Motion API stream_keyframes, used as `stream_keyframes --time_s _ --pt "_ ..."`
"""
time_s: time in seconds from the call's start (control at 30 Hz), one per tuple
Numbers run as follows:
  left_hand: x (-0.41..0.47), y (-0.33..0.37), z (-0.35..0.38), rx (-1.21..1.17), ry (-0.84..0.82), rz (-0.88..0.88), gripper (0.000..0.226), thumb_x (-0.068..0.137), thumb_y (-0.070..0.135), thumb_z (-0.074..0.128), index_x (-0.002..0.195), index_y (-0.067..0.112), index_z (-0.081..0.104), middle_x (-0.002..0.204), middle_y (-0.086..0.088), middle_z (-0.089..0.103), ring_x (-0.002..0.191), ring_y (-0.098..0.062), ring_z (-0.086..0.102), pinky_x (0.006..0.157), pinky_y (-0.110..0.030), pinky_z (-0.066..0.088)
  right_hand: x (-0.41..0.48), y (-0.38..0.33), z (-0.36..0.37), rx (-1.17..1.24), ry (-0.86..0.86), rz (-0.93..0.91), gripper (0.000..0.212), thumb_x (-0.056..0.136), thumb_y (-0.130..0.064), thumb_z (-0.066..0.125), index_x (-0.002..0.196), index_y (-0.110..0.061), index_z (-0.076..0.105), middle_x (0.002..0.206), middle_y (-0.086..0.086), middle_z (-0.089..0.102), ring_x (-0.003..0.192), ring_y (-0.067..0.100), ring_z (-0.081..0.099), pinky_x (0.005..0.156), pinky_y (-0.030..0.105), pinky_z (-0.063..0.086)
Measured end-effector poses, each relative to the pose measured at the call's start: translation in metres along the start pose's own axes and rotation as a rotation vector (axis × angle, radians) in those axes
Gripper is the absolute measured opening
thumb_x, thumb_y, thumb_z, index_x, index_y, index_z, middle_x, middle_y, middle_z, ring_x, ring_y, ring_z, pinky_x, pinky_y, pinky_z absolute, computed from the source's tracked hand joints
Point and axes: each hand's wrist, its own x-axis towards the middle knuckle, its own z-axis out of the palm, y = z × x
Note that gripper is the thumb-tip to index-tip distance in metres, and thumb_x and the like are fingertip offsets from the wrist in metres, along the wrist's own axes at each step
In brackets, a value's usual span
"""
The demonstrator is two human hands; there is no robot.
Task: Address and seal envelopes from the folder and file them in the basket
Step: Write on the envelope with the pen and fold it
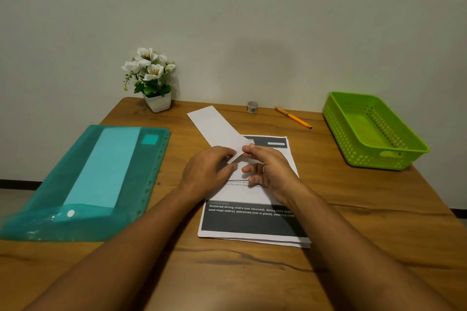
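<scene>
A white envelope point(216, 127) lies at a slant on the wooden table, its near end resting on a stack of printed sheets point(252, 219). My left hand point(207, 171) and my right hand point(270, 169) meet at that near end, and both pinch its flap between fingertips. A teal translucent folder point(75, 184) lies flat at the left with a pale envelope showing through it. The green plastic basket point(374, 131) stands at the right with nothing visible inside. An orange pen point(293, 117) lies near the far edge.
A small roll of tape point(252, 106) stands by the wall beside the pen. A white pot of artificial flowers point(153, 81) sits at the back left. The table point(379, 209) ends against the wall behind.
</scene>
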Motion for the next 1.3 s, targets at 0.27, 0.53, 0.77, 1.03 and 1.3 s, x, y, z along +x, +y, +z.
stream_keyframes --time_s 0.27,0.53,0.77,1.03,1.3 --pt "0.001 -0.001 0.002 0.063 0.07 -0.018 0.024 0.1 0.038 0.059 0.109 0.027 0.078 0.097 0.007 0.076 0.083 -0.014 0.063 0.061 -0.029 0.035 0.006 -0.017 -0.033 -0.729 0.115 -0.337 0.02 0.098 -0.024 0.07 0.118 -0.026 0.067 0.119 -0.005 0.069 0.093 0.016 0.068 0.075 0.035 0.057" --pt "-0.001 -0.004 0.002 0.081 0.122 -0.071 0.024 0.101 0.037 0.058 0.106 0.025 0.077 0.095 0.003 0.076 0.082 -0.018 0.065 0.06 -0.029 0.04 0.012 -0.038 -0.029 -1.463 -0.112 -0.226 0.096 0.078 -0.051 0.086 0.157 -0.03 0.036 0.159 -0.003 0.046 0.141 0.023 0.047 0.112 0.05 0.045" --pt "-0.001 -0.002 0.001 0.077 0.137 -0.084 0.023 0.101 0.036 0.058 0.107 0.024 0.077 0.095 0.003 0.076 0.082 -0.017 0.064 0.06 -0.028 0.038 0.028 -0.043 -0.023 -1.579 -0.152 -0.178 0.099 0.076 -0.055 0.085 0.158 -0.033 0.034 0.159 -0.004 0.047 0.142 0.025 0.045 0.117 0.053 0.037" --pt "-0.001 -0.001 -0.001 0.066 0.133 -0.079 0.023 0.101 0.035 0.059 0.106 0.024 0.078 0.09 0.003 0.076 0.076 -0.016 0.062 0.057 -0.028 0.037 0.033 -0.049 -0.032 -1.61 -0.096 -0.183 0.061 0.084 -0.042 0.082 0.139 -0.029 0.058 0.14 0.0 0.06 0.127 0.026 0.054 0.098 0.04 0.044" --pt "-0.001 -0.003 0.002 0.099 0.115 -0.066 0.022 0.1 0.037 0.059 0.105 0.027 0.078 0.092 0.005 0.076 0.082 -0.019 0.066 0.06 -0.031 0.048 0.015 -0.058 -0.077 -1.586 -0.032 -0.055 0.028 0.085 -0.039 0.082 0.089 -0.019 0.063 0.09 0.0 0.061 0.083 0.022 0.055 0.06 0.034 0.038"
